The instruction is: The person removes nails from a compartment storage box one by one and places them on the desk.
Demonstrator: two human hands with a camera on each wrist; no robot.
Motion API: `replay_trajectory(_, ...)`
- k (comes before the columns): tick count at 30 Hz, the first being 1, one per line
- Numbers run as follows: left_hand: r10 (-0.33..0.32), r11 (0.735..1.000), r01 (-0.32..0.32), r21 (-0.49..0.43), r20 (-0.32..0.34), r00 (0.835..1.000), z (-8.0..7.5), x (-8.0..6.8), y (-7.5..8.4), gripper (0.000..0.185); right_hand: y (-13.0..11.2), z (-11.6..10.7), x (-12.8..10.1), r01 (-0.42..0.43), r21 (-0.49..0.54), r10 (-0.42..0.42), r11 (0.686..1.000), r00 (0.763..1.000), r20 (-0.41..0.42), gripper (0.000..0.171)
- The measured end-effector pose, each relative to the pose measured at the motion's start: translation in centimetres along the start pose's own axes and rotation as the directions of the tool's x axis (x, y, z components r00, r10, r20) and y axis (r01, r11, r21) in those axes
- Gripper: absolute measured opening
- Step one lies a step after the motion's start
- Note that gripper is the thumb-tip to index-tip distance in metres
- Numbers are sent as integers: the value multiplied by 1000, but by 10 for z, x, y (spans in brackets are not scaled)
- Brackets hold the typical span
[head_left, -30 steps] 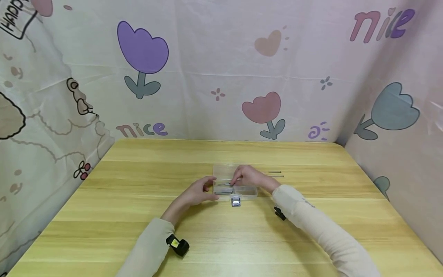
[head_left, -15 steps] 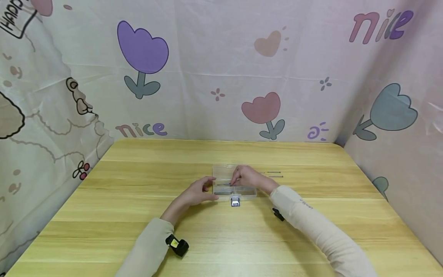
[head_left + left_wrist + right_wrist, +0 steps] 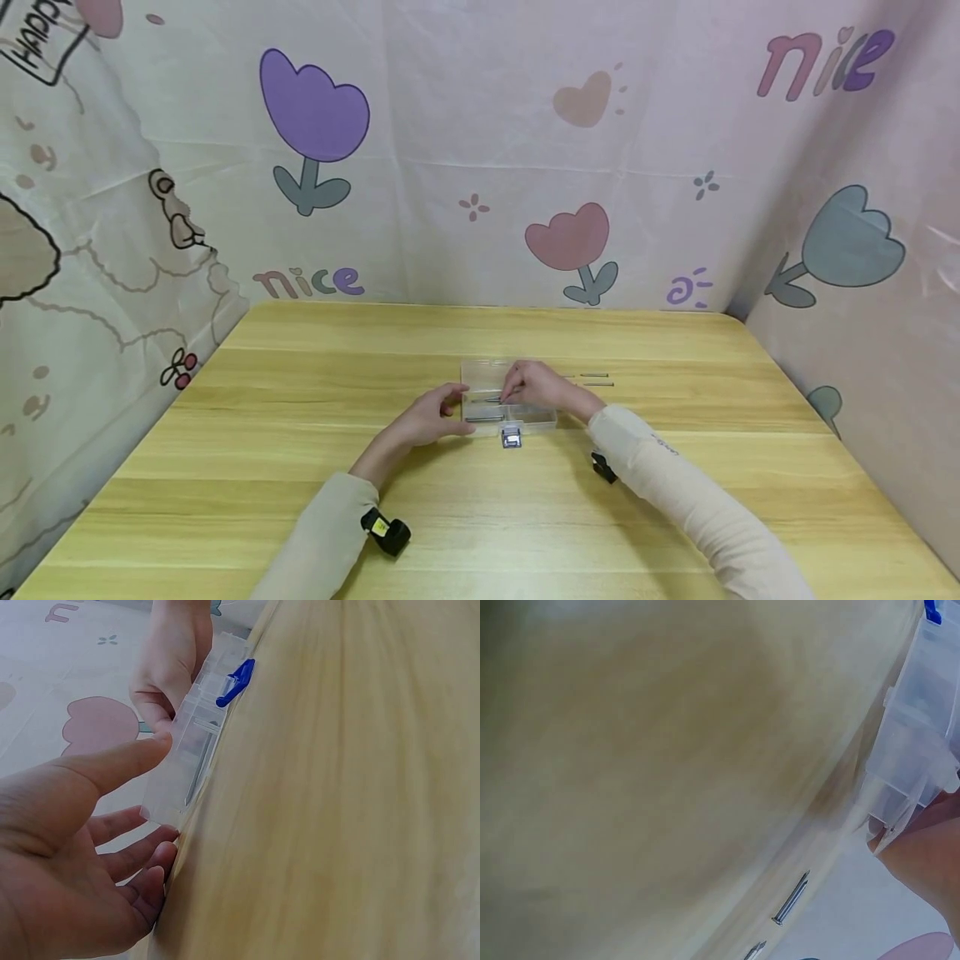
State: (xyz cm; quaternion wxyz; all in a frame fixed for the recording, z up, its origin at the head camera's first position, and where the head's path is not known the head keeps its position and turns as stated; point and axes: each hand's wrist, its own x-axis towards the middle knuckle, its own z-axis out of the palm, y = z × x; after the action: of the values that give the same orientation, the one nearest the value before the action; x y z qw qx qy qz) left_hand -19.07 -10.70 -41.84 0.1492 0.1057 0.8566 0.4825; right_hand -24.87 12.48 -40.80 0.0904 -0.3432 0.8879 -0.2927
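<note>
A clear plastic compartment box (image 3: pixel 536 418) stands on the table with its lid folded back. Its blue latch (image 3: pixel 238 682) hangs toward the near side. My left hand (image 3: pixel 427 417) holds the box's left end, thumb at the near rim and fingers around the far corner. My right hand (image 3: pixel 540 385) reaches over the box from the right, thumb and forefinger pinching the end of a nail (image 3: pixel 489 400) at a left compartment. Another nail (image 3: pixel 485 418) lies in the near left compartment. The near right compartment shows no nails. In the right wrist view the box hides the right fingertips.
Several loose nails (image 3: pixel 597 384) lie on the wooden table (image 3: pixel 480 517) to the right of the box, partly behind the right wrist. A printed cloth (image 3: pixel 435 100) hangs along the back and sides of the table.
Both hands and the box stay nearly in place. The head view shifts very slightly.
</note>
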Motion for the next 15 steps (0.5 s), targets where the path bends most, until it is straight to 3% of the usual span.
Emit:
replay_trajectory(8, -6, 1000, 6, -3, -2, 1000, 1, -1, 3, 70, 5, -4, -2, 43, 64, -43, 997, 999, -5, 3)
replay_trajectory(15, -2, 1000, 2, -3, -14, 1000, 2, -1, 1, 69, -1, -12, -6, -100, 163, 113, 981, 991, -68, 4)
